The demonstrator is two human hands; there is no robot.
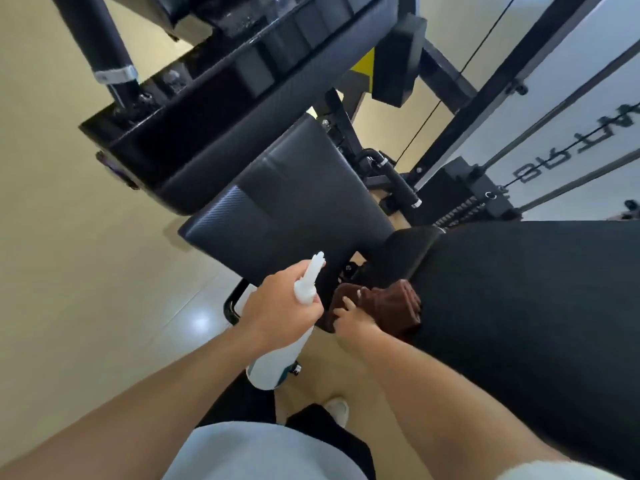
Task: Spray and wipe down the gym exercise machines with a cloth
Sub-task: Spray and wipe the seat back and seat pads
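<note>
Two hands: both are seen from above, forearms entering from the lower edge.
Left hand (277,303): fingers are wrapped round the neck of the spray bottle (277,358), which is held clear of the floor with the nozzle aimed at the seat pad (294,209).
Right hand (349,322): fingers are curled into the cloth (388,306), which is gripped and pressed against the edge of the black padded surface (519,323) at the right.
Cloth: brown and bunched; it lies just beside the bottle, between the seat pad and the padded surface.
Surroundings: a long back pad (263,109) on a black frame rises beyond the seat pad; a foam-covered bar (93,32) crosses the upper left; a short grip handle (398,181) sits behind the seat; a cable (460,69) runs diagonally across the frame.
Obstruction: the seat support below the pad is hidden by the left hand and the bottle.
Hard to make out: lettering on the white panel (588,109) is seen sideways and cut off; the weight stack below it is only partly visible.
Floor (86,271): pale glossy tiles are seen, with a light reflection near the machine's foot.
Person: a white shoe (337,410) and dark trousers are visible at the bottom.
</note>
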